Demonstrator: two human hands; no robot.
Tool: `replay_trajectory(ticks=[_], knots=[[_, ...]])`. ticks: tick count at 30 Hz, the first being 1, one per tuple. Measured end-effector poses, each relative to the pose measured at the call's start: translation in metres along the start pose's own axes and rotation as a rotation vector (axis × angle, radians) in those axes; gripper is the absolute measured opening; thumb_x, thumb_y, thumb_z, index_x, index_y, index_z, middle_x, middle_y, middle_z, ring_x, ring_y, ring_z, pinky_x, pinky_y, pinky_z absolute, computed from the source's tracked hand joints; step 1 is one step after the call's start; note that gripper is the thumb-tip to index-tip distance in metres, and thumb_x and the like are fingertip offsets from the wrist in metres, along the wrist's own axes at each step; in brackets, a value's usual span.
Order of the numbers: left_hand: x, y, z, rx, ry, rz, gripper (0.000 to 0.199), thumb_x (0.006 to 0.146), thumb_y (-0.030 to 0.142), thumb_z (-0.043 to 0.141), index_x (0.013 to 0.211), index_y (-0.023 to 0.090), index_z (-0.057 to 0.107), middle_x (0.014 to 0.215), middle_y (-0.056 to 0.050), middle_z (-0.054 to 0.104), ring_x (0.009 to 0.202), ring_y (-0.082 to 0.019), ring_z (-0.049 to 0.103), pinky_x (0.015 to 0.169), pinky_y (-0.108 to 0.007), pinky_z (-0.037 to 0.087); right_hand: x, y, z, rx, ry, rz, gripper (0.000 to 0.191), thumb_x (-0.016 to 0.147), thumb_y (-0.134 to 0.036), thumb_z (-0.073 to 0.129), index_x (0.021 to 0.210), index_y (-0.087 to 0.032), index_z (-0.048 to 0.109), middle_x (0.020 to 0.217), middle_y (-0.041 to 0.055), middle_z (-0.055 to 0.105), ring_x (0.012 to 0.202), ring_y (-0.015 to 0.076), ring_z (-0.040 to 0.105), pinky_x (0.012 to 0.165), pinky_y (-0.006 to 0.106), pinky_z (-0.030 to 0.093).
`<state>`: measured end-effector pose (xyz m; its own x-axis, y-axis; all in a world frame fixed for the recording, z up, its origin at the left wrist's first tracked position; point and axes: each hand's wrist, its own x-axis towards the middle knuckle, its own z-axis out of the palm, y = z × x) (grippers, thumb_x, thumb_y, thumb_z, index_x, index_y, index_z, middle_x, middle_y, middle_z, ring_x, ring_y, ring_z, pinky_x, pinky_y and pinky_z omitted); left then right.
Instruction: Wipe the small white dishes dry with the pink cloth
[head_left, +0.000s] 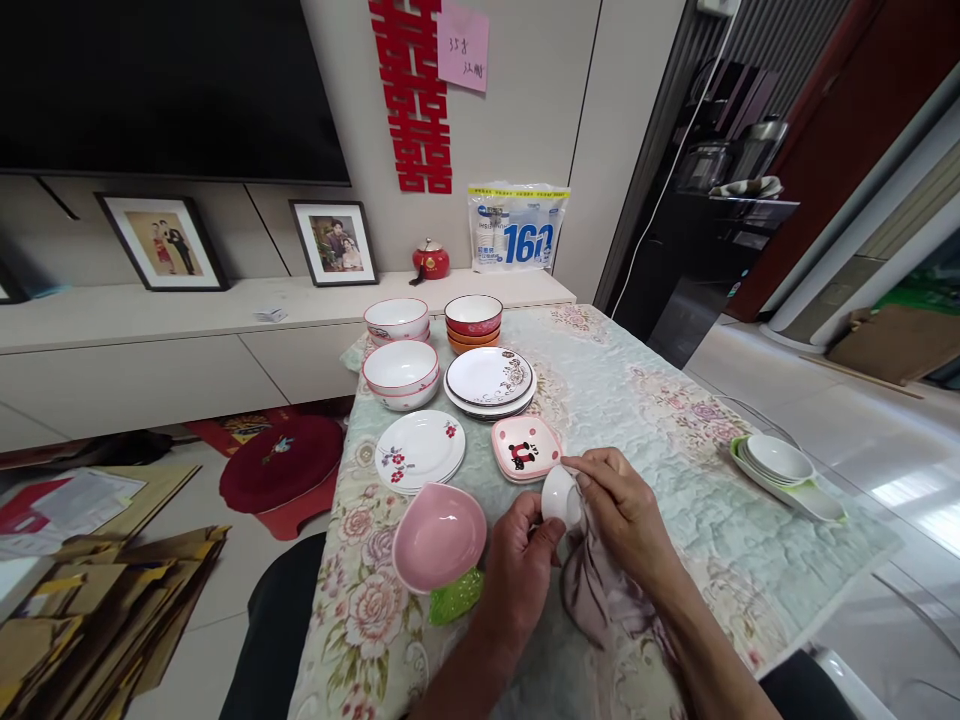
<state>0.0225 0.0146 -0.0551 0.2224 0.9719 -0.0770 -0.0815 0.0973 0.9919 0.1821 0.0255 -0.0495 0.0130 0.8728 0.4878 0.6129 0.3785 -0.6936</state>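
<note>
Between my hands, above the near part of the table, is a small white bowl [561, 497] tilted on its side. My left hand [523, 545] grips its lower left edge with thumb and fingers. A greyish-mauve cloth [596, 590] hangs from my right hand [619, 500], whose fingers press it against the bowl's right side. Just beyond lies a pink-rimmed square plate [525, 446] with a cartoon figure. To the left of my left hand sits a pink strawberry-shaped dish [440, 540] with a green leaf-shaped part [457, 597].
Stacked flowered plates [420, 450], brown-patterned plates [489, 378], red-rimmed bowls [401, 372] and red and orange bowls [474, 318] stand toward the back. White bowls [780, 458] rest on a green-edged long dish [814, 502] at the right. A flowered cloth [600, 370] covers the table.
</note>
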Motion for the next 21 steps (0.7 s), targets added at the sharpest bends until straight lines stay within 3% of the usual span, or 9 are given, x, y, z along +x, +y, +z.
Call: replay_trajectory(ticks=[5, 8, 11, 16, 21], knots=[[0.003, -0.004, 0.001, -0.182, 0.052, -0.025, 0.015, 0.079, 0.031, 0.065, 0.079, 0.017, 0.061, 0.064, 0.004, 0.052, 0.056, -0.012, 0.044, 0.054, -0.024, 0.037, -0.006, -0.005, 0.004, -0.081, 0.041, 0.045, 0.015, 0.093, -0.025, 0.061, 0.106, -0.022, 0.069, 0.09, 0.0052, 0.068, 0.082, 0.0208, 0.066, 0.073, 0.033, 0.052], [0.002, -0.005, 0.001, -0.262, 0.066, -0.032, 0.016, 0.079, 0.032, 0.067, 0.079, 0.016, 0.063, 0.067, 0.003, 0.054, 0.058, -0.011, 0.044, 0.055, -0.023, 0.038, -0.008, -0.016, 0.005, -0.088, -0.062, -0.042, 0.008, 0.095, -0.022, 0.059, 0.099, -0.023, 0.066, 0.092, 0.0057, 0.068, 0.084, 0.0208, 0.066, 0.074, 0.033, 0.051], [0.002, -0.005, 0.001, -0.283, 0.053, -0.036, 0.017, 0.079, 0.032, 0.068, 0.079, 0.016, 0.064, 0.067, 0.004, 0.053, 0.059, -0.011, 0.043, 0.055, -0.023, 0.037, -0.007, -0.022, 0.002, -0.065, -0.14, -0.136, 0.016, 0.099, -0.019, 0.05, 0.102, -0.024, 0.065, 0.097, 0.0068, 0.069, 0.092, 0.0215, 0.066, 0.08, 0.034, 0.052], [0.002, -0.005, 0.001, -0.27, 0.08, -0.026, 0.015, 0.078, 0.031, 0.069, 0.076, 0.017, 0.063, 0.066, 0.004, 0.053, 0.059, -0.011, 0.044, 0.056, -0.023, 0.037, -0.006, -0.019, -0.004, -0.126, -0.1, -0.025, 0.011, 0.098, -0.022, 0.052, 0.1, -0.023, 0.063, 0.091, 0.005, 0.068, 0.081, 0.0199, 0.066, 0.071, 0.032, 0.05], [0.002, -0.003, 0.001, -0.26, 0.066, -0.039, 0.018, 0.079, 0.033, 0.067, 0.076, 0.016, 0.062, 0.063, 0.005, 0.051, 0.058, -0.011, 0.043, 0.056, -0.023, 0.035, -0.008, -0.03, -0.007, -0.108, -0.245, -0.013, 0.013, 0.096, -0.019, 0.053, 0.089, -0.023, 0.063, 0.084, 0.0022, 0.066, 0.075, 0.0175, 0.064, 0.065, 0.029, 0.047]])
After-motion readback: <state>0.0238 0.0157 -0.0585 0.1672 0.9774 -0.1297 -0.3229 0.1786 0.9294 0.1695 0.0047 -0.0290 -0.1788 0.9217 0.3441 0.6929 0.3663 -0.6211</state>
